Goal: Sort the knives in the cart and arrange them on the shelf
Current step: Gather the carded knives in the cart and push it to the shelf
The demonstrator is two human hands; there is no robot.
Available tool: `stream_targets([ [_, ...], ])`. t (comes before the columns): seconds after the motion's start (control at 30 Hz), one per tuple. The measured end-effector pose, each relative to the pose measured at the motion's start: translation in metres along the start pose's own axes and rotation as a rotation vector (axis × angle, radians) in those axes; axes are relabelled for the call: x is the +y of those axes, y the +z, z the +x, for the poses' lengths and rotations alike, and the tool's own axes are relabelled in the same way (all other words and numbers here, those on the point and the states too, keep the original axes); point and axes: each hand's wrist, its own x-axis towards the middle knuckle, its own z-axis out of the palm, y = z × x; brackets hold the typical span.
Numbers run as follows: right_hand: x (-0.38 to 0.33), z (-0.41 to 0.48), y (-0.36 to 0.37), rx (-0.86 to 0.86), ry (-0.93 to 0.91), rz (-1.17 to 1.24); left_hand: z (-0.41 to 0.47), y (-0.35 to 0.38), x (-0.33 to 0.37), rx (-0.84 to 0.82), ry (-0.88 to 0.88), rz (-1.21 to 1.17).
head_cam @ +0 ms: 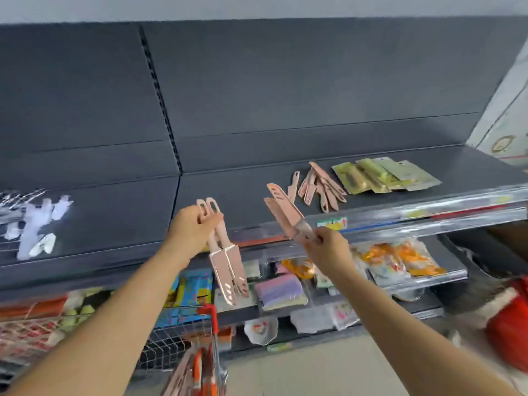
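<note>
1. Pink sheathed knives (228, 270), a pair, hang blade-down from the left hand (194, 227), fingers curled round their handles, above the cart (210, 312).
2. The right hand (325, 250) pinches a second pair (281, 212) by the handles, blades angled up over the shelf (243, 195) edge.
3. A pile (320, 187) of pink knives lies on the shelf, green packs (385, 175) just beside it.

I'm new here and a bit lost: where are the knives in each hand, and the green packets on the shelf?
Left-hand knives (228, 270): head view, sheathed blades hanging down.
Right-hand knives (281, 212): head view, sheathed blades pointing up.
Green packets (385, 175): head view, middle packet.
</note>
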Motion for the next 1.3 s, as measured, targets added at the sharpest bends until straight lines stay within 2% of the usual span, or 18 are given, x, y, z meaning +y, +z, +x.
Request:
stream_targets([
  [0.17,0.024,0.031,-0.066,0.022,-0.001,0.029,0.005,0.058,0.054,-0.061,-0.017,-0.044],
  [0.4,0.047,0.074,-0.095,0.006,0.042,0.028,0.042,0.113,0.089,-0.117,-0.070,-0.076],
  [0.77,0.047,0.209,-0.087,-0.004,0.074,-0.132,0.180,0.198,0.104,-0.231,-0.092,-0.048],
  [1.0,0.029,0.283,-0.058,-0.090,0.071,-0.315,0.266,0.243,0.097,-0.367,-0.141,0.012],
  [1.3,0.037,0.320,-0.035,-0.126,0.160,-0.234,0.303,0.277,0.081,-0.377,-0.116,0.233],
])
